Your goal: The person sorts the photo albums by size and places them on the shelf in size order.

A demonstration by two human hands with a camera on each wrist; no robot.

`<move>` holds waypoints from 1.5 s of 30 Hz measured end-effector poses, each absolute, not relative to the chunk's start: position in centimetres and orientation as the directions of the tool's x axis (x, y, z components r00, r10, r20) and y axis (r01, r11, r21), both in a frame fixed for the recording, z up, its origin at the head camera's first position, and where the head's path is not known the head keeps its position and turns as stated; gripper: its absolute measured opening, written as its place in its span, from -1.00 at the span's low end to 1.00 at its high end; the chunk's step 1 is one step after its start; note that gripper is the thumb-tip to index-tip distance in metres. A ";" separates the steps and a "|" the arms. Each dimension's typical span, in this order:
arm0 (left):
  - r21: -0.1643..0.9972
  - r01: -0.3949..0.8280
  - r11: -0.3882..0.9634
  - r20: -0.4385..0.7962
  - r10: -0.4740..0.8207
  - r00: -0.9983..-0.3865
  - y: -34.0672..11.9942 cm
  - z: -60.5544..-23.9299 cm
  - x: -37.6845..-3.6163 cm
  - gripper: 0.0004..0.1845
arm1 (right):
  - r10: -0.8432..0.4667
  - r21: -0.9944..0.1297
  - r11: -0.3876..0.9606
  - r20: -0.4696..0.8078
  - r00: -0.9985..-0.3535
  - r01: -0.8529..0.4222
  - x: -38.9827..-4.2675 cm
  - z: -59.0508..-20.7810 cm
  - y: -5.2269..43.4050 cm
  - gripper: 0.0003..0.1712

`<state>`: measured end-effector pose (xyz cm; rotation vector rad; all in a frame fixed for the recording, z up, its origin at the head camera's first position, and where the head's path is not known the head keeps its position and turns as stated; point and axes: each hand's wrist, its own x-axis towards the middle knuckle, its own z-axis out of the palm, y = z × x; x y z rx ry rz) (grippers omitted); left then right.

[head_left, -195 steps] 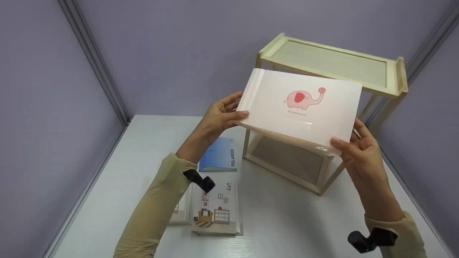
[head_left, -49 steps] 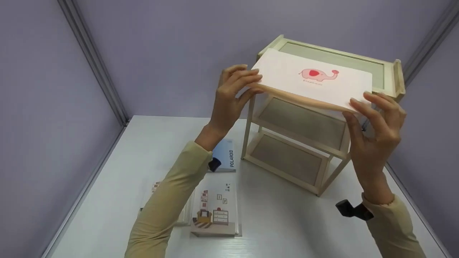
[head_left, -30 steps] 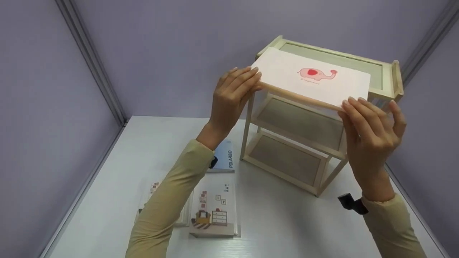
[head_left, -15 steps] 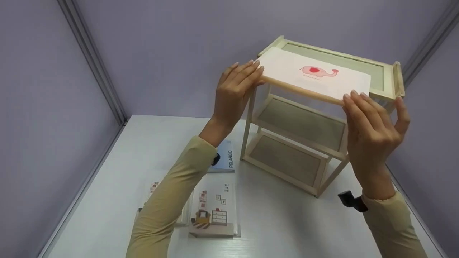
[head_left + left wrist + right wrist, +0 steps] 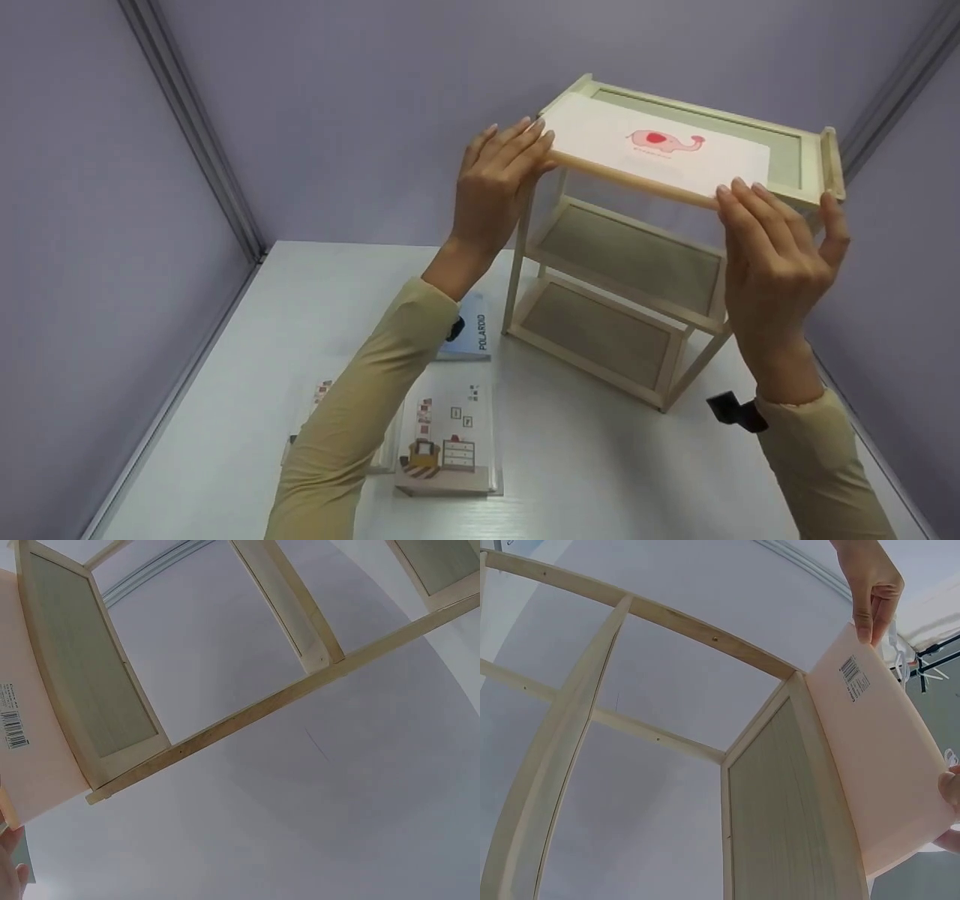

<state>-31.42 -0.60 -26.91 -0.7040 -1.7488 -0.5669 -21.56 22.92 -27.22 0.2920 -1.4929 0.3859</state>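
Compared with half a second back, I see the album (image 5: 660, 154) has slid a little farther onto the top of the wooden shelf (image 5: 784, 161), in the upper right of the frame, with less of it overhanging the front edge. It is a pale pink book with a red-eared elephant printed on its cover and a peach spine facing me; its underside carries a barcode. My left hand (image 5: 495, 191) is raised, fingers straight, tips pressing the album's left corner. My right hand (image 5: 772, 255) is upright too, fingers extended against the right front edge, thumb spread apart. Neither hand clasps it.
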 end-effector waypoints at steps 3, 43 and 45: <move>0.031 0.700 0.713 0.959 0.175 -0.222 -0.5 -26.9 -31.6 -0.59 | 0.071 -0.056 0.906 0.997 0.021 -0.420 -21.5 -27.1 22.7 -0.88; 0.088 0.592 0.801 0.890 0.204 -0.409 0.1 -26.6 -32.2 -0.57 | 0.080 -0.096 0.909 0.995 -0.057 -0.405 -22.3 -26.8 22.7 -0.85; 0.093 0.588 0.803 0.886 0.203 -0.417 0.2 -26.5 -32.2 -0.57 | 0.081 -0.098 0.911 0.995 -0.060 -0.402 -22.3 -26.7 22.7 -0.85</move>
